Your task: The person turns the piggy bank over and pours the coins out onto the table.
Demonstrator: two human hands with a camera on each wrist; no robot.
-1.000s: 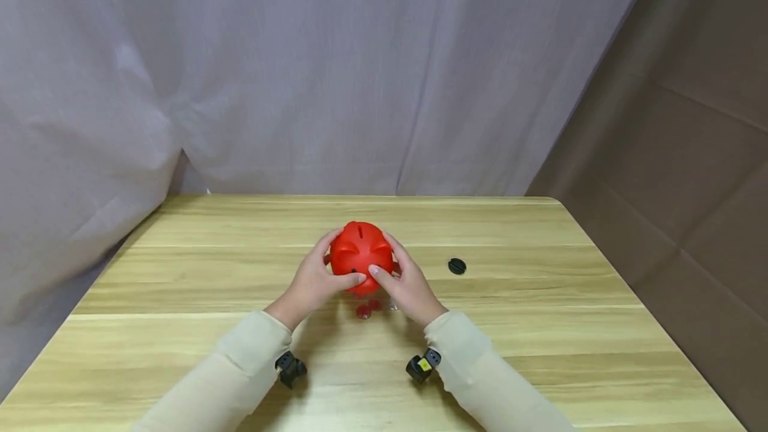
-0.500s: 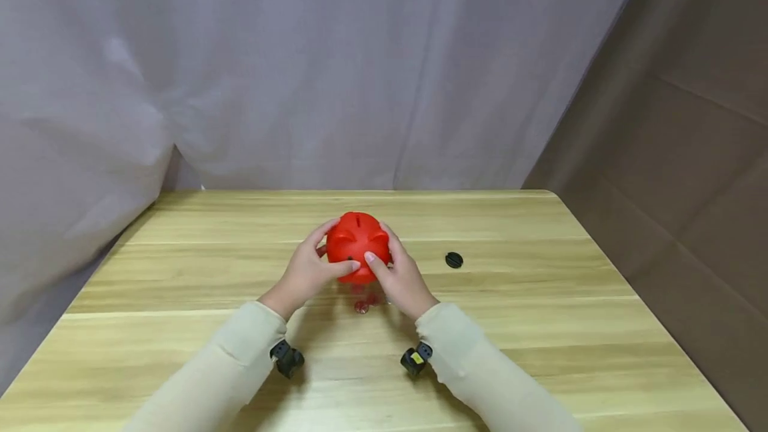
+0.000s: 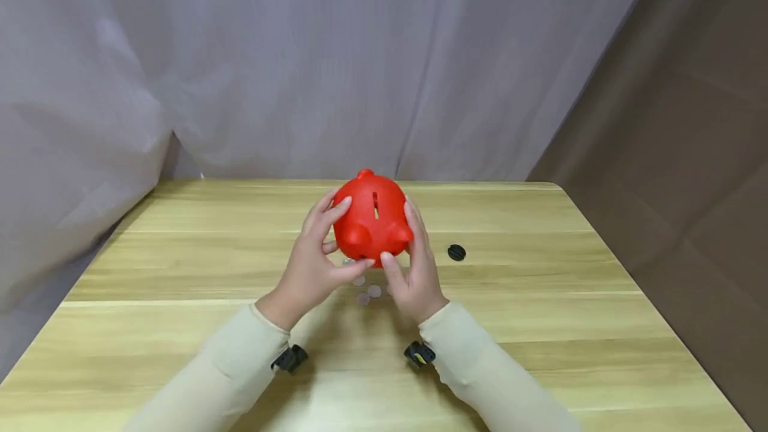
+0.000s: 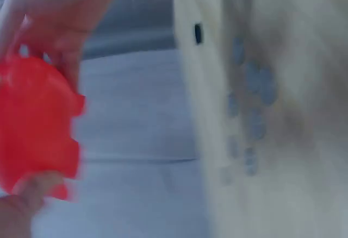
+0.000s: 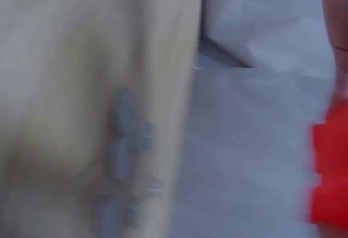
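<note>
The red piggy bank [image 3: 373, 220] is held above the surface [image 3: 540, 325] between the left hand [image 3: 314, 267] and right hand [image 3: 414, 271], fingers curled round it. Emptying seems underway over the coins [image 3: 367, 292]; further shaking is probably called for.

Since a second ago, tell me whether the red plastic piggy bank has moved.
Yes. The red plastic piggy bank has risen and gone farther from the camera, now higher above the small black round cap lying on the wooden table.

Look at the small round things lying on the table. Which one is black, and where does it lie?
The black disc lies alone to the right of the right hand. The coins are pale grey, clustered below the red piggy bank.
</note>
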